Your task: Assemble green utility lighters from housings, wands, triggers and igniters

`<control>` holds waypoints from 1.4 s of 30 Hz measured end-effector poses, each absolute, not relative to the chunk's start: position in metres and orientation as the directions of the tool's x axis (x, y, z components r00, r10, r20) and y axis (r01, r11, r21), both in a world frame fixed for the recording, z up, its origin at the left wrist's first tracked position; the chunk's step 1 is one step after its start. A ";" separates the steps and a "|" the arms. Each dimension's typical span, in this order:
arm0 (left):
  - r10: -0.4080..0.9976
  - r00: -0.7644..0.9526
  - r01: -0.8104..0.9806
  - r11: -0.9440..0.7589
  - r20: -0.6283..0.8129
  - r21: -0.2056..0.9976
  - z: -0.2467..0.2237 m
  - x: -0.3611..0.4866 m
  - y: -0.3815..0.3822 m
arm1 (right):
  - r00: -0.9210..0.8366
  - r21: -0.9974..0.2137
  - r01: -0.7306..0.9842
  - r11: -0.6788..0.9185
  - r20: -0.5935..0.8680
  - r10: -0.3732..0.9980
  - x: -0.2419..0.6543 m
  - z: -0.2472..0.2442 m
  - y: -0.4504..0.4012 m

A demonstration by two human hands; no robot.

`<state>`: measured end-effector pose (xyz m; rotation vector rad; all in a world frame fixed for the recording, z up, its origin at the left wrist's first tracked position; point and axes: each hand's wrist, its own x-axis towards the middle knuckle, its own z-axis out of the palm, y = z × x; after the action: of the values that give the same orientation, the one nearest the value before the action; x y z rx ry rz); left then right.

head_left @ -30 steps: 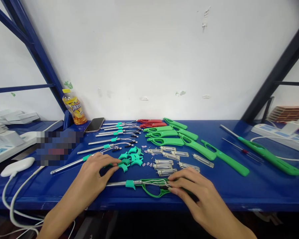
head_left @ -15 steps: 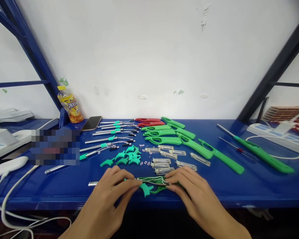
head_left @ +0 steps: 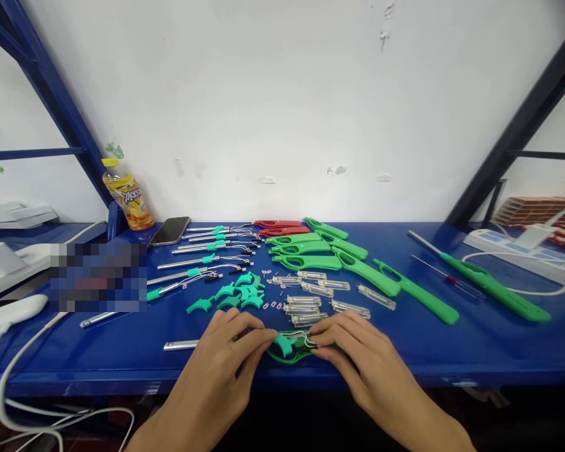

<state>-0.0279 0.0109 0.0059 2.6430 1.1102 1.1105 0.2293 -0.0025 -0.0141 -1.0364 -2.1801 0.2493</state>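
Near the table's front edge lies a green lighter shell [head_left: 289, 360] with white wires in it and a metal tube [head_left: 179, 345] sticking out to the left. My left hand [head_left: 230, 351] pinches a teal trigger [head_left: 285, 344] at the shell's handle. The fingers of my right hand [head_left: 358, 345] are closed on the wires and a small black part [head_left: 311, 345] at the shell's right side. Just beyond my hands are a pile of teal triggers [head_left: 247, 292] and several clear fuel tanks [head_left: 306, 309].
Metal tubes with wires [head_left: 188, 260] lie at the back left, near a phone [head_left: 170, 230] and a bottle [head_left: 129, 198]. Green shells [head_left: 367, 273] and red shells [head_left: 280, 224] lie behind. A green lighter [head_left: 494, 285] and power strip [head_left: 522, 257] are at the right.
The teal trigger has moved right and up, from below the shell's edge onto its handle, with my left hand following. My right hand has barely moved. The view has shifted slightly.
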 end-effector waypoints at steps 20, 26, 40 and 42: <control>0.542 0.496 0.502 -0.817 0.678 0.285 -0.003 -0.021 0.018 | -0.435 -0.449 0.604 0.659 0.507 0.744 0.229 -0.012 -0.004; 0.551 0.490 0.470 -0.820 0.676 0.328 -0.005 -0.021 0.019 | -0.429 -0.458 0.607 0.650 0.499 0.753 0.228 -0.013 -0.005; 0.533 0.515 0.499 -0.823 0.671 0.270 -0.005 -0.022 0.021 | -0.417 -0.453 0.595 0.664 0.532 0.737 0.228 -0.014 -0.006; 0.534 0.530 0.505 -0.823 0.659 0.260 -0.004 -0.024 0.020 | -0.416 -0.447 0.596 0.667 0.538 0.733 0.228 -0.014 -0.006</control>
<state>-0.0241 0.0203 -0.0039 2.7154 0.9221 1.1887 0.2281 -0.0060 -0.0143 -1.0210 -2.1497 0.2396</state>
